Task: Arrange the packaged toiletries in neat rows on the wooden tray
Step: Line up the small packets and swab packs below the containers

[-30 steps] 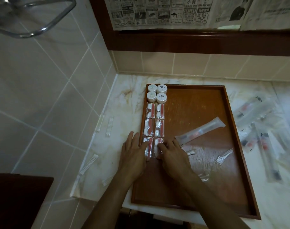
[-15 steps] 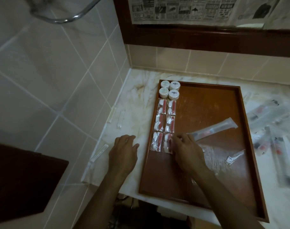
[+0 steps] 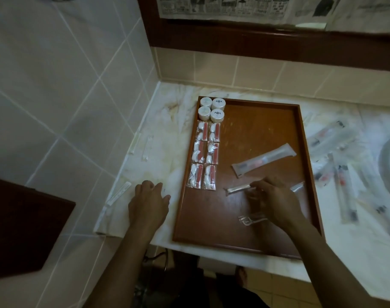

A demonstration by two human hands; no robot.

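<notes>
Our right hand (image 3: 276,201) pinching a slim clear packet (image 3: 238,188) over the wooden tray (image 3: 300,165), our left hand (image 3: 148,204) resting loosely curled on the counter (image 3: 167,138), sachets (image 3: 205,155) and white jars (image 3: 211,109) lined up along the tray's left edge

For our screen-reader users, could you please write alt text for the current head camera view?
A person's right hand pinches a slim clear packet over a wooden tray, where four white jars and six red-and-white packets sit in two neat rows. Their left hand rests on the marble counter.
</notes>
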